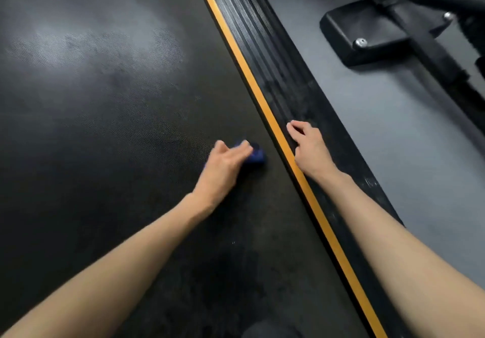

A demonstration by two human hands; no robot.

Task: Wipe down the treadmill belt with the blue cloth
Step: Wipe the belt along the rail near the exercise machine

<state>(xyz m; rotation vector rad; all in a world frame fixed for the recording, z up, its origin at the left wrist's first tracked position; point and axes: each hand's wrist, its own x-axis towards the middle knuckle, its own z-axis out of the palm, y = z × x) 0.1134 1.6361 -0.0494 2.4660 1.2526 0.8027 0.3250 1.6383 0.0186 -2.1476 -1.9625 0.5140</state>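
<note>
The cloth (256,154) lies bunched on the belt (105,127), just left of the orange stripe (262,101). The left hand (225,164) presses it with straight fingers to scrub. The right hand (307,146), relaxed and empty, rests right of the stripe, likely bracing.

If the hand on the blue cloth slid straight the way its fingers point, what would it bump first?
The left hand presses the blue cloth on the belt, pointing up and right. It would probably reach the orange stripe at the belt's edge first.
</note>
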